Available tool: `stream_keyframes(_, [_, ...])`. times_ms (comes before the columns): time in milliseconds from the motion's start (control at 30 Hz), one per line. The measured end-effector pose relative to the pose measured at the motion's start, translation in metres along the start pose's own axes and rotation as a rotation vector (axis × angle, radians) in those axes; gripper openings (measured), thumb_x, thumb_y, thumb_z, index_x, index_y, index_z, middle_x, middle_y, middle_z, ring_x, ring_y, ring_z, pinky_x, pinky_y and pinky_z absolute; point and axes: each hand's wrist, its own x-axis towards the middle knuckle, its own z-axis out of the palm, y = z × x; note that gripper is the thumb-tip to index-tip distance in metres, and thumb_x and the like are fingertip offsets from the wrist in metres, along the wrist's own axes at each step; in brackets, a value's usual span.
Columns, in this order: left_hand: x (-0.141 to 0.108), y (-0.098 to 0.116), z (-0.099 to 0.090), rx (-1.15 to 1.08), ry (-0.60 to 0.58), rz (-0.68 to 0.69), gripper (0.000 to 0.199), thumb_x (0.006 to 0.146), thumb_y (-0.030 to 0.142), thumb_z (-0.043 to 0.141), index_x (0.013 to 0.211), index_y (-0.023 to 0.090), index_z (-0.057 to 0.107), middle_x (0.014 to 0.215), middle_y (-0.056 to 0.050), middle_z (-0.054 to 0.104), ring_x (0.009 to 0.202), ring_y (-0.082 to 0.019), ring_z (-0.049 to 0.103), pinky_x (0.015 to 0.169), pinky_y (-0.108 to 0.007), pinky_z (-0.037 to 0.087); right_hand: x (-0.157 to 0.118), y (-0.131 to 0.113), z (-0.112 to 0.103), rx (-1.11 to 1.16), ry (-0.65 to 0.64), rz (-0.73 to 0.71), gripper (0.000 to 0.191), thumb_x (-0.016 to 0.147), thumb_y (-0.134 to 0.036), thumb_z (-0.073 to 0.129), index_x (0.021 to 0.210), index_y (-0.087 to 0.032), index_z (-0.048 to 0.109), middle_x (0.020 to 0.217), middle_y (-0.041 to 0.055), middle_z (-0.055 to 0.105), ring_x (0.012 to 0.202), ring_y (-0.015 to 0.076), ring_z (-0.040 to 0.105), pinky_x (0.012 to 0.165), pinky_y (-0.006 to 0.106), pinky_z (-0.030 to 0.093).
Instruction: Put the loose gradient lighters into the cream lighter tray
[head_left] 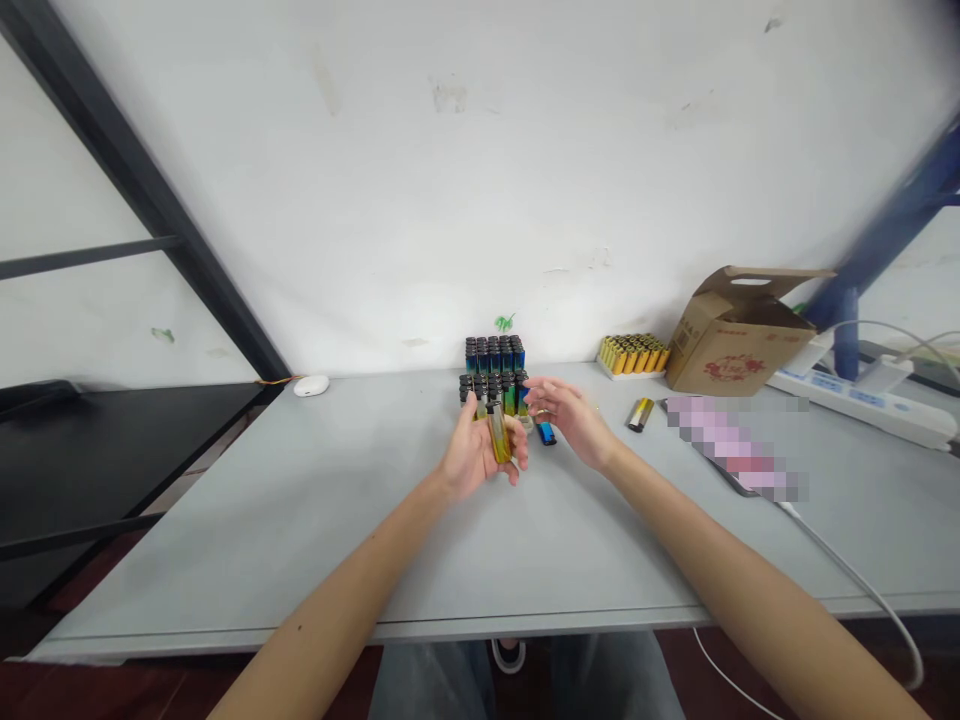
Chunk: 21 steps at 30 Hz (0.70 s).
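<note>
On my left hand (pixel 480 450), palm up with the fingers curled, rests a yellow and silver lighter (pixel 499 435) with its dark top pointing away from me. My right hand (pixel 564 410) hovers beside the rows of lighters, its fingers loosely bent and apart, with nothing seen in them. Dark-topped lighters stand in a front group (pixel 510 396), partly hidden by both hands. Behind them is another group of blue lighters (pixel 495 354). One blue lighter (pixel 547 433) lies on the table under my right hand.
Yellow lighters (pixel 634 354) stand in a white tray at the back right, beside an open cardboard box (pixel 739 345). A single lighter (pixel 640 414) lies near a phone (pixel 739 485) with a white cable. A power strip (pixel 870 400) is farther right; a white case (pixel 311 386) sits left.
</note>
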Motion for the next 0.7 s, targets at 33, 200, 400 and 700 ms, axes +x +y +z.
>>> stream_keyframes(33, [0.0,0.0,0.0,0.009,-0.009,-0.002,0.08,0.088,0.072,0.007,0.078,0.013,0.06,0.069,-0.011,0.059,0.062,-0.021,0.06,0.052,-0.031,0.048,-0.001,0.001,0.002,-0.059,-0.02,-0.029,0.026,0.082,-0.042,0.062,0.095,-0.022,0.071,0.087,0.002,0.065,0.076,0.0146,0.059,0.07,0.028,0.045])
stream_keyframes(200, [0.003,-0.005,-0.002,0.016,-0.013,-0.018,0.085,0.083,0.079,0.007,0.075,0.013,0.059,0.068,-0.01,0.061,0.056,-0.018,0.058,0.057,-0.034,0.051,-0.01,-0.001,0.012,-0.327,-0.136,-0.149,0.024,0.08,-0.041,0.065,0.096,-0.023,0.07,0.096,0.0051,0.066,0.091,0.0201,0.06,0.078,0.034,0.047])
stream_keyframes(400, [0.005,-0.01,-0.002,0.05,-0.035,-0.053,0.094,0.078,0.084,0.003,0.079,0.01,0.061,0.071,-0.014,0.064,0.059,-0.021,0.061,0.06,-0.036,0.051,-0.009,0.005,0.013,-0.449,-0.162,-0.221,0.017,0.073,-0.035,0.074,0.08,-0.02,0.069,0.108,0.0096,0.063,0.094,0.0213,0.061,0.083,0.039,0.047])
stream_keyframes(700, [0.005,-0.003,-0.006,0.117,0.083,-0.135,0.102,0.074,0.088,0.007,0.104,0.008,0.063,0.097,-0.021,0.07,0.085,-0.031,0.069,0.076,-0.043,0.052,0.001,0.002,0.0,-0.2,0.02,-0.171,0.029,0.074,-0.043,0.073,0.093,-0.021,0.07,0.09,0.0035,0.069,0.08,0.0162,0.061,0.074,0.031,0.049])
